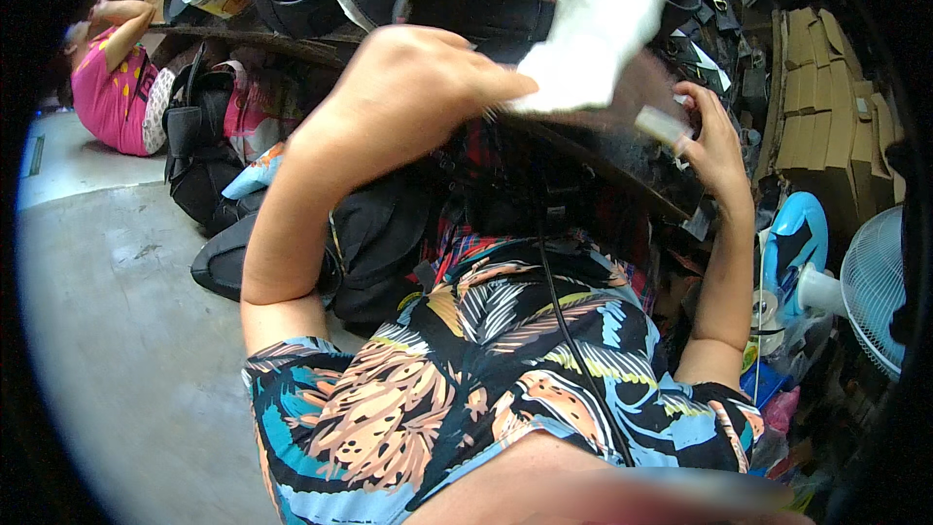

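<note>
While the head view shows both bare hands raised over a dark work area, the left hand (408, 83) is closed in a pinch at the lower left corner of a limp white sheet (604, 29), thumb and fingertips meeting at its edge. The white sheet is at the upper centre, between the two hands, raised and slanting upward to the right; motion blur hides whether it is cloth or thin padding. The right hand (717, 151) is at the right, fingers curved beside a small pale block (663, 125); the thumb appears to touch its end, but whether the grip is closed on it cannot be told. Behind the sheet is a brown panel (646, 83), and beyond the left hand is a black bag piece (471, 15). Handling, as judged from appearance: the sheet is likely light and soft, bends under its own weight, and calls for little force; tearing or creasing is possible if it is pulled from one corner only. Recommended hold: pinch two opposite edges, thumb above and fingers below, keeping it flat. The block looks stiff and light; grasp it by its long sides.
</note>
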### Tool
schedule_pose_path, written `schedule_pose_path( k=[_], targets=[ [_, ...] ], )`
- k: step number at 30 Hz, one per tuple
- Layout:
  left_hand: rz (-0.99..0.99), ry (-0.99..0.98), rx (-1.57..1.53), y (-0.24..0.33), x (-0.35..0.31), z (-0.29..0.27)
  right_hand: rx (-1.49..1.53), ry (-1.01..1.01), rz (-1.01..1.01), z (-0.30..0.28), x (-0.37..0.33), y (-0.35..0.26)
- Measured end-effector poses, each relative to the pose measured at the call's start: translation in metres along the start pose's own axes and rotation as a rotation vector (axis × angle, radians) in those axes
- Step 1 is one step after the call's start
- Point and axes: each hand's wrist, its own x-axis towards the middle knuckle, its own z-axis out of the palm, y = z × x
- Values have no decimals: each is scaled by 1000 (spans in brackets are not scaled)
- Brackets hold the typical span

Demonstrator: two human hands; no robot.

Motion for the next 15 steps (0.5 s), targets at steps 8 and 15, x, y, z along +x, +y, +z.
schedule_pose_path(
  k=[8, 15],
  targets=[
    [55, -224, 165, 8, -3, 12, -353, 88, 59, 0, -19, 25],
    [77, -276, 174, 3, 6, 20, 500, 360, -216, -17, -5, 2]
  ],
)
